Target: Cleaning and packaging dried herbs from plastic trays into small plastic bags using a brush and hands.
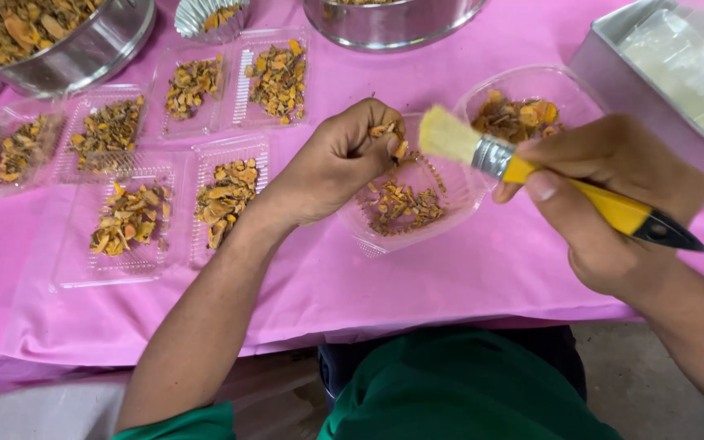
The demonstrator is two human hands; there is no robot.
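Note:
My left hand (337, 160) is closed around a pinch of dried orange-yellow slices (390, 137), held over a clear plastic container (458, 213) that has a thin layer of the same slices (402, 207) in it. My right hand (613, 195) grips a paintbrush with a yellow-and-black handle (621, 210); its pale bristles (446, 134) point left, close to my left fingers. Behind the brush sits a second clear container (580, 91) holding more slices.
Several open clear clamshell trays (150, 254) filled with dried slices lie on the pink tablecloth (466, 285) at left. Metal bowls (91, 50) (393, 24) stand at the back. A metal tray (613, 69) with clear plastic sits at right. A fluted foil cup (205, 16) is at the back.

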